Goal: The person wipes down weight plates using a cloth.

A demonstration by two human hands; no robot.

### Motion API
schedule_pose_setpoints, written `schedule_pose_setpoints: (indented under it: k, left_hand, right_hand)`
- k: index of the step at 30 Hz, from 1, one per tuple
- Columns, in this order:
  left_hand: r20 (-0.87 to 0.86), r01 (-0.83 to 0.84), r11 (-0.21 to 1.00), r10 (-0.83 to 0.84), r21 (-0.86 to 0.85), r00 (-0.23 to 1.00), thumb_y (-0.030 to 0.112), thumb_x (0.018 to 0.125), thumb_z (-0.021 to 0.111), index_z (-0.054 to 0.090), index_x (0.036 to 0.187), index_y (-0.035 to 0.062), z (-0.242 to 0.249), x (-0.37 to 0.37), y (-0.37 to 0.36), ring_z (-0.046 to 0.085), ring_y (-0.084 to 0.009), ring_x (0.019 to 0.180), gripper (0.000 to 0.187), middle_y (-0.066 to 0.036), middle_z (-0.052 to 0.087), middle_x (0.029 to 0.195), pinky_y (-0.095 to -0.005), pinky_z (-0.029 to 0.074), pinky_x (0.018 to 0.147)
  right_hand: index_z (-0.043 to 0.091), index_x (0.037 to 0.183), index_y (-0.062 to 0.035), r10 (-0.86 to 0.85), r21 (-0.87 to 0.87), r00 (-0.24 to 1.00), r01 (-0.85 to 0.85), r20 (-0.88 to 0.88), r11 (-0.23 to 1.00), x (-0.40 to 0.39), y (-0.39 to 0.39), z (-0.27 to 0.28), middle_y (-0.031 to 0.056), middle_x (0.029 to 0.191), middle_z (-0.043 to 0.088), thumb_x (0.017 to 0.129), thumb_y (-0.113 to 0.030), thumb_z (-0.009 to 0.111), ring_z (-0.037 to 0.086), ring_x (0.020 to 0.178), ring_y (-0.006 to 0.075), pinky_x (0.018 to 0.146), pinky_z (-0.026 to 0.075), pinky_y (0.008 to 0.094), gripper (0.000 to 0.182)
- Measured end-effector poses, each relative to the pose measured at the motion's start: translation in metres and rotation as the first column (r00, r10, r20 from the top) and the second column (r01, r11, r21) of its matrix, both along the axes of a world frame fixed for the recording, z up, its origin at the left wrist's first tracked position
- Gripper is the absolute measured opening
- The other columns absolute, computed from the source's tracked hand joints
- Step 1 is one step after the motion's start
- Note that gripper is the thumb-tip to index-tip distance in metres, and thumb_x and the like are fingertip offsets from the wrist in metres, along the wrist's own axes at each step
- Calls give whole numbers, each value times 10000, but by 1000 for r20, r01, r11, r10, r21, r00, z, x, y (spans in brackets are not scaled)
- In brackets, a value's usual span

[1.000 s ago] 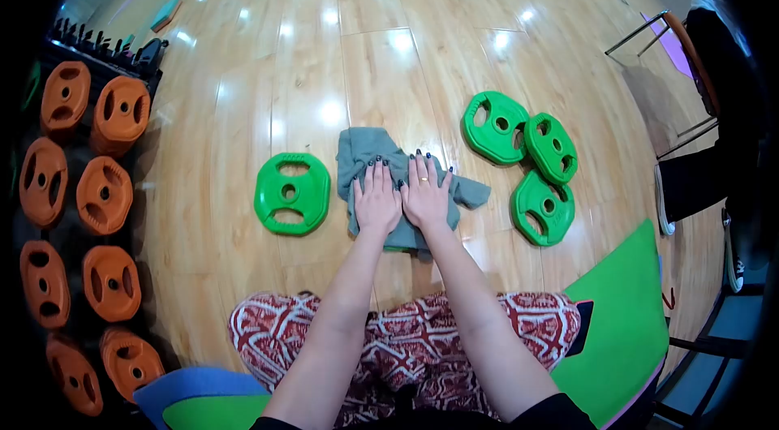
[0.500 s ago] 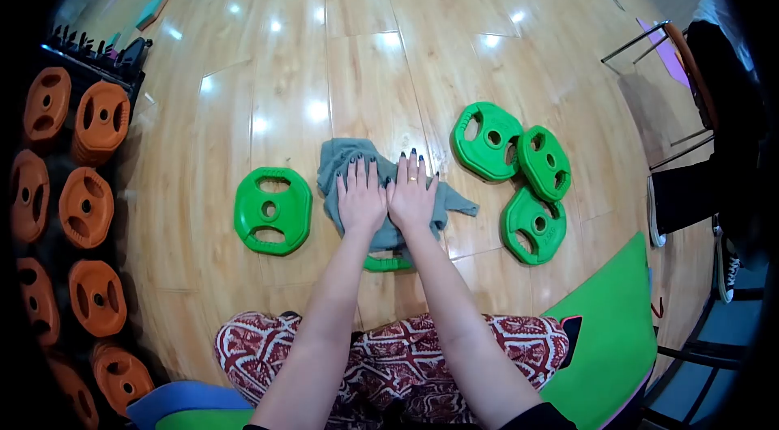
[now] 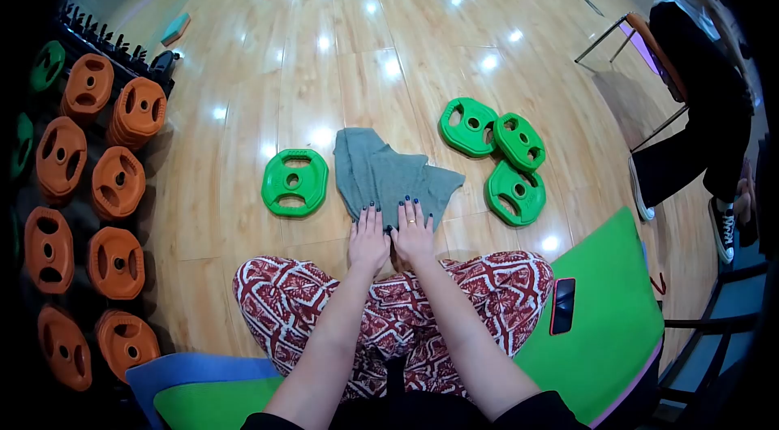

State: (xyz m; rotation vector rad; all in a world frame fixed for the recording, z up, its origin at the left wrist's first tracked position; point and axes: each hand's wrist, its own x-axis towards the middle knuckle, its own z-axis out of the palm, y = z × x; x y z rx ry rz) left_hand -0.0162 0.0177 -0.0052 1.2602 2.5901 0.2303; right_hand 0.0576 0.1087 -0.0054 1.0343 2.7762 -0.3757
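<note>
A grey-green cloth lies spread on the wooden floor in front of the crossed legs. My left hand rests flat on its near edge, fingers extended. Beside it, my right hand lies flat too, a ring on one finger, with the fingertips on the cloth. A green weight plate is on the floor left of the cloth. To the right are a green plate, another leaning over it, and one nearer me. Whether a plate lies under the cloth cannot be seen.
Orange plates hang on a rack at the left. A phone lies on a green mat at the right. Beyond it a person sits on a chair. A foam block is at the far left.
Both hands have moved back toward my body, onto the cloth's near edge. The cloth is flatter and more spread out. The green plate edge below it no longer shows. The view has shifted.
</note>
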Motion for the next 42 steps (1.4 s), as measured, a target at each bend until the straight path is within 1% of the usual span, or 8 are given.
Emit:
schedule_pose_setpoints:
  k: [9,17,19,24,29,31,36,42]
  left_hand:
    - [-19,25,1000,-25,10,1000,288,833,372,279,1326,92,-8,-20,17,163,-223,1303,539,-73,218,1401,-447,141,1047]
    - [-129,-37,988,57,153,990,273,835,369,329,1303,91,-20,-84,96,240,-242,1274,504,-75,309,1363,-479,150,1032]
    - [-113,-64,989,79,137,990,288,842,352,346,1297,102,-21,-107,121,233,-224,1275,491,-64,300,1368,-468,125,1040]
    - [-139,-113,991,122,65,983,317,855,333,333,1304,101,-26,-141,157,205,-233,1288,498,-85,290,1370,-463,120,1045]
    - [-190,-104,983,132,150,973,307,857,329,336,1302,99,-25,-126,143,195,-224,1291,491,-97,274,1375,-448,123,1048]
    - [-140,-76,990,93,122,986,298,852,337,335,1299,92,-16,-109,122,194,-218,1291,492,-93,262,1380,-441,124,1048]
    - [-111,-53,994,63,95,992,290,843,348,316,1305,75,-12,-60,72,197,-217,1290,510,-85,253,1386,-441,125,1047]
    - [-62,58,998,-56,37,997,274,818,411,320,1292,51,-4,-9,17,199,-244,1288,531,-108,250,1382,-452,176,1032]
  right_hand:
    - [237,1347,-114,10,57,999,-8,-47,998,-16,17,-8,14,1422,180,851,-391,354,119,1317,186,1035,57,527,580]
    - [309,1311,-110,34,189,982,2,-186,982,-90,88,-14,30,1380,272,822,-338,421,217,1282,194,1008,110,569,551]
    - [307,1312,-109,-57,199,964,111,-259,974,-116,109,-16,33,1384,266,823,-342,413,219,1283,195,1002,102,581,552]
    - [299,1321,-131,-129,158,980,153,-152,976,-147,133,-16,66,1400,231,833,-330,390,202,1291,226,996,89,592,535]
    - [291,1319,-100,-121,235,962,180,-243,955,-135,119,-16,71,1395,241,825,-305,411,205,1290,228,1000,126,572,548]
    - [297,1313,-84,-108,126,966,141,-235,982,-119,104,-12,75,1394,240,826,-303,409,208,1289,229,1007,146,547,545]
    - [284,1319,-85,-10,93,992,22,-128,995,-67,62,-12,60,1401,227,837,-322,382,160,1303,224,1029,156,486,546]
    - [284,1321,-95,28,9,994,-28,-104,1000,-10,20,-6,54,1407,212,837,-331,404,158,1304,231,1021,169,501,552]
